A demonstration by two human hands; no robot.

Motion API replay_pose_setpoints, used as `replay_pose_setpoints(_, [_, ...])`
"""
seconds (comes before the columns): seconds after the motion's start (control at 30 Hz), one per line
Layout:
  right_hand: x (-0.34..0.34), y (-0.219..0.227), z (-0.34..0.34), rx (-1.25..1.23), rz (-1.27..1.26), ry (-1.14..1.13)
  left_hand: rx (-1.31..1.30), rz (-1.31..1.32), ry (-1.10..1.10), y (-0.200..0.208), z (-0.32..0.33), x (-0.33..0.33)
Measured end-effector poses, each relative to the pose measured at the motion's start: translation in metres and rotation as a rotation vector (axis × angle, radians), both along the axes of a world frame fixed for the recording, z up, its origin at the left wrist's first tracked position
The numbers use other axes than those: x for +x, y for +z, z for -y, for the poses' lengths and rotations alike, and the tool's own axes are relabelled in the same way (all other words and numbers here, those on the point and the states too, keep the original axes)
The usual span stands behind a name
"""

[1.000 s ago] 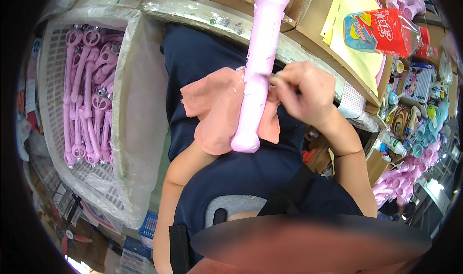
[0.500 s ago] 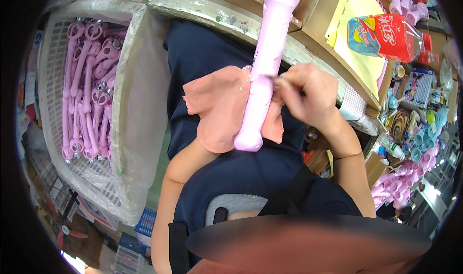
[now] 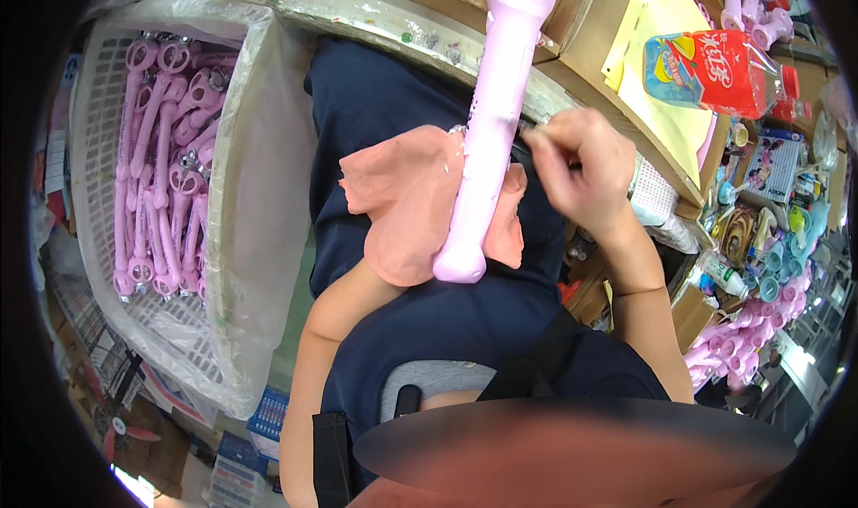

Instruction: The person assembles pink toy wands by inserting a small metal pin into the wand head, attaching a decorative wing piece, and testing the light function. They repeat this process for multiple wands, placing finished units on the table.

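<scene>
Across my lap a long light-purple plastic stick (image 3: 492,97) slants, with a rounded knob at its near end. A salmon-coloured cloth (image 3: 407,195) lies beneath it and shows on both sides. My left hand is under this cloth, bulging it and gripping the stick through it; the fingers are hidden. Just right of the stick, apart from it, my right hand (image 3: 585,164) is closed in a pinch. Something small and dark shows at its fingertips, too unclear to name.
At left stands a plastic-lined white crate (image 3: 241,151) with several similar purple sticks (image 3: 161,168). Ahead runs a plastic-wrapped table edge (image 3: 384,21). A red-labelled bottle (image 3: 715,70) lies on yellow paper (image 3: 639,52) at right, above cluttered purple and blue parts.
My right hand has drawn away from the stick, to the right and slightly up. The stick and the cloth have stayed nearly still.
</scene>
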State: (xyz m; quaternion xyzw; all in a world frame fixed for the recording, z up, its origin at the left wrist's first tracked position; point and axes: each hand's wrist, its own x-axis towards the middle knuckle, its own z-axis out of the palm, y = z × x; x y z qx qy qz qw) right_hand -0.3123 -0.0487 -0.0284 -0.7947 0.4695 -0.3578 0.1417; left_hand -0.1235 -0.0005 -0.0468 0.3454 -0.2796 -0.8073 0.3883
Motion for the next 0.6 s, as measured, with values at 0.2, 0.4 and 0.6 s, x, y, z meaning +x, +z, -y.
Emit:
replay_pose_setpoints(0.2, [0.004,0.001,-0.002,0.025,0.017,-0.019,0.079,-0.031,0.06,0.008,0.001,-0.003])
replay_pose_setpoints(0.4, [0.005,0.002,0.002,-0.007,0.003,-0.042,0.081,-0.028,0.089,0.014,0.002,-0.003])
replay_pose_setpoints(0.6, [0.008,0.002,0.0,-0.029,0.017,0.048,0.108,-0.092,0.068,0.011,0.003,-0.002])
